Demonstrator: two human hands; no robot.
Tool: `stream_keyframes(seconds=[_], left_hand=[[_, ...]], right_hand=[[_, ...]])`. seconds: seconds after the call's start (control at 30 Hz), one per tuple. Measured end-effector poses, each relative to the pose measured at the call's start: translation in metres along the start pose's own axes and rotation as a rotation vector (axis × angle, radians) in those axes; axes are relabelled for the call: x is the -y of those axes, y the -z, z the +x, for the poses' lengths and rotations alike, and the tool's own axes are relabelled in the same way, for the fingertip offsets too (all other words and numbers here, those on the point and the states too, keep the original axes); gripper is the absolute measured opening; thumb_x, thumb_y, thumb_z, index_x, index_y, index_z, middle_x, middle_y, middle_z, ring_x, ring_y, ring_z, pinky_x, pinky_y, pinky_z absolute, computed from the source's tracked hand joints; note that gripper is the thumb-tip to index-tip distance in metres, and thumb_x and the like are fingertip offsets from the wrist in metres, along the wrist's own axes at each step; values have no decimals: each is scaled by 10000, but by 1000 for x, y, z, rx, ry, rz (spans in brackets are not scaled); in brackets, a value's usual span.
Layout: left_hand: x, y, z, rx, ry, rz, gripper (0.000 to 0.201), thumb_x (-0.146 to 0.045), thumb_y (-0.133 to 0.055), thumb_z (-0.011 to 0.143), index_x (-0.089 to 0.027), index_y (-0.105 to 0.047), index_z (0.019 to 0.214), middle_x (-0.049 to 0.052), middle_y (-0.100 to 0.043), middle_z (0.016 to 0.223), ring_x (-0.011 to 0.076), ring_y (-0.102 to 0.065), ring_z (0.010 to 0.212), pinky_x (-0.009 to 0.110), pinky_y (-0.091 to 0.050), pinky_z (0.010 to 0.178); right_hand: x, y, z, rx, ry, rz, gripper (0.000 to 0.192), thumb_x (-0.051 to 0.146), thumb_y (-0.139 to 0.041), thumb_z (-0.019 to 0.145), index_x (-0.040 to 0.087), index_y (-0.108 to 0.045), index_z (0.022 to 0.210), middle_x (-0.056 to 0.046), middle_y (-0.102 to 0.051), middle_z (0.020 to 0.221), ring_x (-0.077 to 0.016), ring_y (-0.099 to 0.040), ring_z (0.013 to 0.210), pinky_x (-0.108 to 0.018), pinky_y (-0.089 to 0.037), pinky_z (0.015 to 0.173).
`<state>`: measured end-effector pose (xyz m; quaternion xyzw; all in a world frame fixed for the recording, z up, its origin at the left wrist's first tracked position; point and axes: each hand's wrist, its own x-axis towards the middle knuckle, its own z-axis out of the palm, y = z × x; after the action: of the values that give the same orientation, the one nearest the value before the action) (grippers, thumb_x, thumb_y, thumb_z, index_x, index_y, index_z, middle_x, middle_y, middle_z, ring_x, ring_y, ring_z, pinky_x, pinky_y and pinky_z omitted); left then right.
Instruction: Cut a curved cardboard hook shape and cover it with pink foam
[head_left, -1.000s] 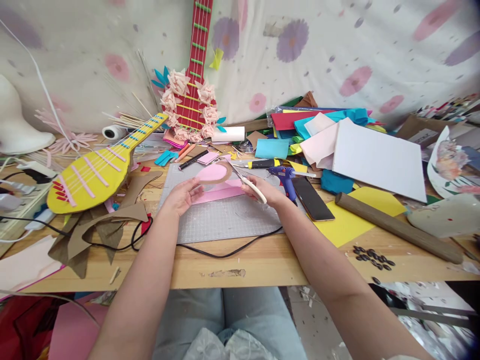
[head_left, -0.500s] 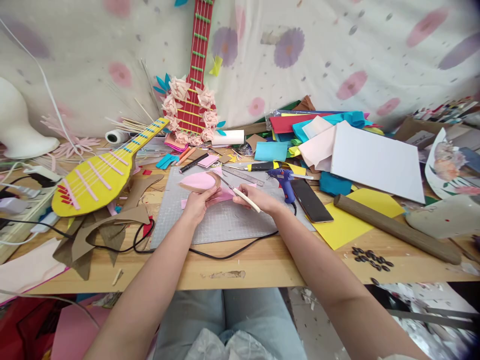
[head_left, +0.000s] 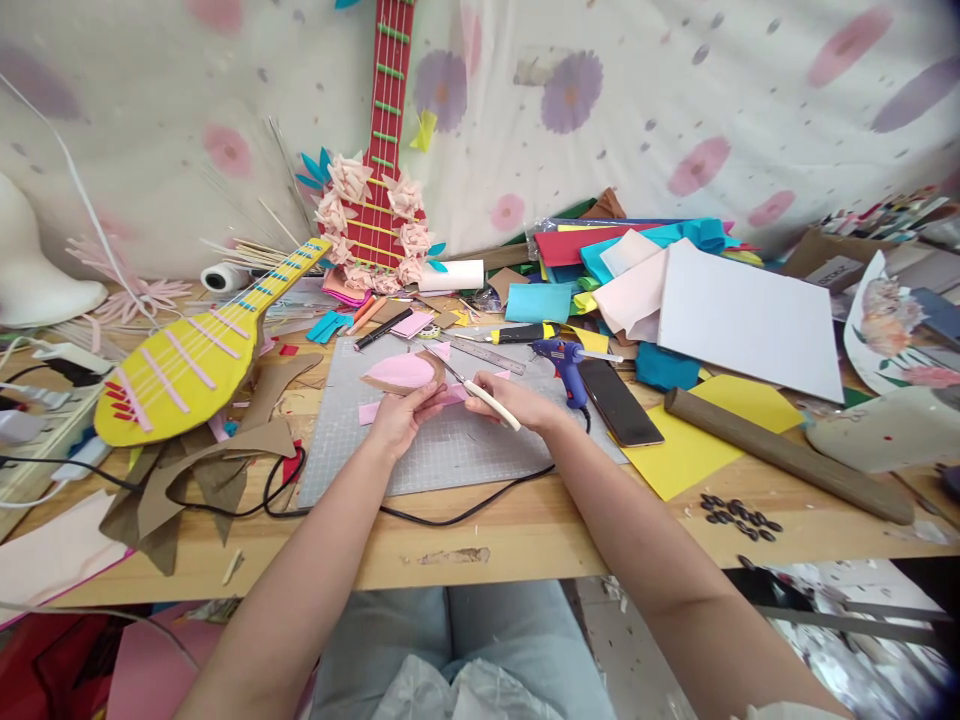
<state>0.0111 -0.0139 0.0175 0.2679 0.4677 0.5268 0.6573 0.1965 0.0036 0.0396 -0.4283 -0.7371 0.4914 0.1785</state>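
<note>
My left hand point(head_left: 405, 420) pinches a teardrop-shaped piece point(head_left: 401, 372), pink on its face with a brown cardboard edge, above the grey cutting mat point(head_left: 450, 463). In my right hand point(head_left: 514, 400) is a pair of scissors point(head_left: 491, 403) with white handles. Its blades point up and left, close to the rounded end of the piece; whether they touch it I cannot tell. A pink strip point(head_left: 368, 413) shows on the mat below, partly hidden by my left hand.
Beyond my right hand lie a blue glue gun point(head_left: 566, 370), a black phone point(head_left: 621, 402) and a utility knife point(head_left: 525, 333). A yellow paper instrument point(head_left: 172, 375) rests at left, and a red one point(head_left: 379, 225) leans at the back. A black cable point(head_left: 465, 512) crosses in front.
The view has shifted slightly. The pink teardrop piece has turned a little in my left hand, and the scissors remain beside its rounded end.
</note>
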Motion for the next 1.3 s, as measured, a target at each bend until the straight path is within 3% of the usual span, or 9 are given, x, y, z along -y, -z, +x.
stream_keyframes(seconds=[0.6, 1.03, 1.3], left_hand=[[-5, 1, -3, 16, 45, 28, 89, -125, -644, 662, -104, -673, 743, 64, -693, 686, 120, -655, 627, 159, -517, 529], [-6, 1, -3, 17, 50, 19, 91, -106, -628, 672, -113, -679, 747, 56, -696, 696, 116, -653, 628, 163, -516, 540], [-3, 3, -1, 30, -36, 84, 181, -153, -682, 613, -107, -668, 788, 65, -695, 741, 120, -642, 622, 201, -527, 563]], right_hand=[[-3, 9, -2, 2, -33, -1, 518, 646, -554, 613, 177, -406, 778, 58, -418, 543, -63, -353, 474, -202, -234, 438], [-12, 6, 5, -16, -49, 118, 477, 579, -614, 600, 188, -371, 724, 64, -429, 547, -57, -379, 457, -199, -299, 424], [-18, 6, 5, -74, 1, 139, 443, 576, -567, 653, 193, -360, 729, 68, -422, 509, -64, -360, 446, -198, -258, 425]])
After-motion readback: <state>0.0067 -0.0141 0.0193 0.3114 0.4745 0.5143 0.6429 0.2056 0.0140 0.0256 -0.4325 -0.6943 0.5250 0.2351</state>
